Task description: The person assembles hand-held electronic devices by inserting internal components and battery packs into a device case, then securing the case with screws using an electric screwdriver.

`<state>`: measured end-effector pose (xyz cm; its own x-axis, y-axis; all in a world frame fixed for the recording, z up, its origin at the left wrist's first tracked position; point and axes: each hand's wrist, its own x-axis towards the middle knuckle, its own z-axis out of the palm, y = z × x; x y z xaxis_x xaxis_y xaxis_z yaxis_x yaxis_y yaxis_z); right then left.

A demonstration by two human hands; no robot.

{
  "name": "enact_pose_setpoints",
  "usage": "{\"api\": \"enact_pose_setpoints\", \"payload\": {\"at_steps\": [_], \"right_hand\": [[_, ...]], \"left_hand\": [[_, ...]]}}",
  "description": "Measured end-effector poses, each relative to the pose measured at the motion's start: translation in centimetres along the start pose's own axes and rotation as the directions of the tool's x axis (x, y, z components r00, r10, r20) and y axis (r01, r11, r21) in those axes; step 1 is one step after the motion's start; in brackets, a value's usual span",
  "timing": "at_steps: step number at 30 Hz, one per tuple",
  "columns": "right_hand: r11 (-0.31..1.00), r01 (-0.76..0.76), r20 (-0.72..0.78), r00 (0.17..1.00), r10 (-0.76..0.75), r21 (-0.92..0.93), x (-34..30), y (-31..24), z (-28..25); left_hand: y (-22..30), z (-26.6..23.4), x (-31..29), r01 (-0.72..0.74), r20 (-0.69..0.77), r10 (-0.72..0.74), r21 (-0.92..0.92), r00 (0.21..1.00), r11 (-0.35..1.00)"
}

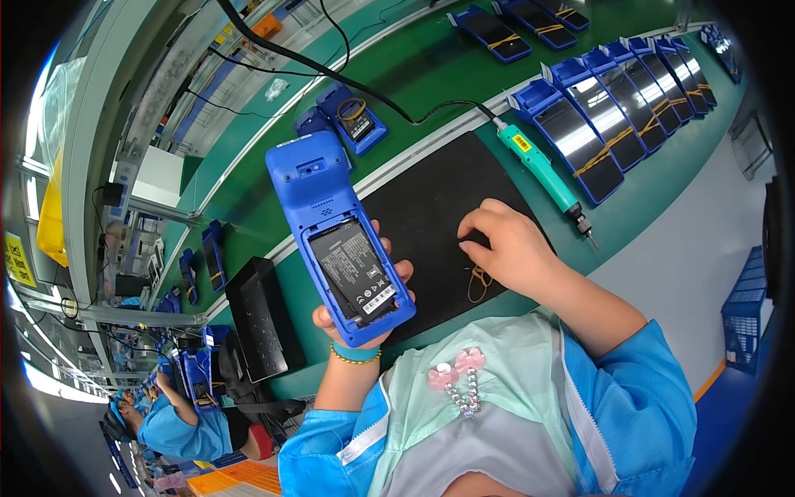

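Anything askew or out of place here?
Yes: the black battery sits askew in the blue handheld device, its edges not parallel to the device's sides, so it may not be fully seated.

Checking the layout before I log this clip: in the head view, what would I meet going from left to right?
Yellow bin → black tray → blue handheld device, its battery bay open → green electric screwdriver → blue plastic crate.
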<state>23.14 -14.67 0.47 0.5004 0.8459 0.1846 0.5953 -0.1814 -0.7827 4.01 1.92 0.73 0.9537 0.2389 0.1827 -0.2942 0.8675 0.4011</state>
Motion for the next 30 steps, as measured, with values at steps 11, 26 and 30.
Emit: {"api": "enact_pose_setpoints", "payload": {"at_steps": [11,26,30], "right_hand": [[0.877,0.273,0.266,0.948,-0.175,-0.395,-0.4,-0.3,2.1],[0.419,-0.564,0.635,0.771,-0.041,0.712,7.9,-9.7,6.8],[0.561,-0.516,0.639,0.769,-0.03,0.647,11.9,-14.8,12.9]], "left_hand": [[1.8,0.3,-3.5,-0.115,0.041,0.12,-0.11,0.992,0.987],[6.2,-2.8,-11.5,-0.273,0.111,0.288,-0.133,0.951,0.953],[6.8,-3.5,-14.1,-0.321,0.069,0.334,-0.153,0.94,0.935]]}}
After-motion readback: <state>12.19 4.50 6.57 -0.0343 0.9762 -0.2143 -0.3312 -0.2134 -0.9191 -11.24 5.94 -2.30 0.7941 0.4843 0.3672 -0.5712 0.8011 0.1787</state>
